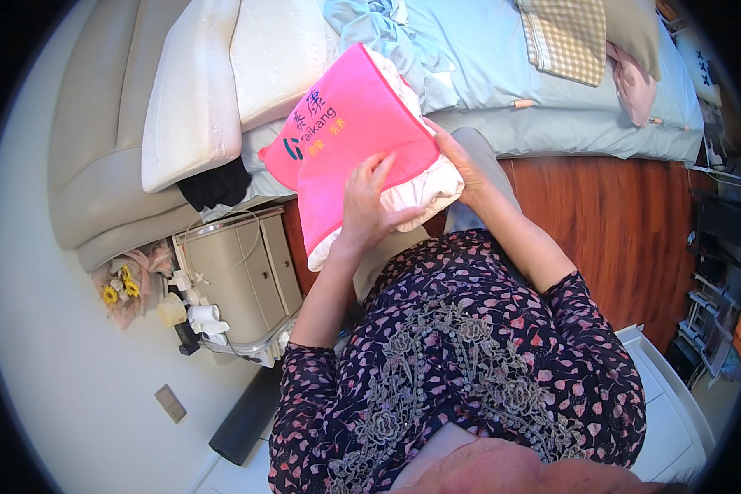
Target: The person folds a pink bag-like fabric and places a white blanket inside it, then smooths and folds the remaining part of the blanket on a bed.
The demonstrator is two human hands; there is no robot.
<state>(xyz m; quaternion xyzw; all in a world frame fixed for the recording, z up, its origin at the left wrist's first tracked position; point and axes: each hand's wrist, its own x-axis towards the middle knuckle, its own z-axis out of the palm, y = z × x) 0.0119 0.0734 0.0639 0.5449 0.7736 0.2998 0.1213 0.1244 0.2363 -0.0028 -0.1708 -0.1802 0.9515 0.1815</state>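
Observation:
Before me is a pink fabric cover (352,123) that bears printed writing and a logo. Bunched white cloth (423,188) shows along its open lower edge and its upper right side. My left hand (370,200) lies over the front of the cover near that edge, fingers spread on the pink fabric and thumb across the white cloth. My right hand (460,160) grips the right corner of the bundle; some of its fingers are hidden behind it. The bundle is tilted, its upper end close to the bed.
A bed with light blue sheets (481,80) spans the far side. White foam-like pillows (191,99) lean by the beige headboard (99,123). A checked cloth (568,40) lies at the right. The bedside cabinet (234,272) holds cords and small items. Wooden flooring (593,228) extends right.

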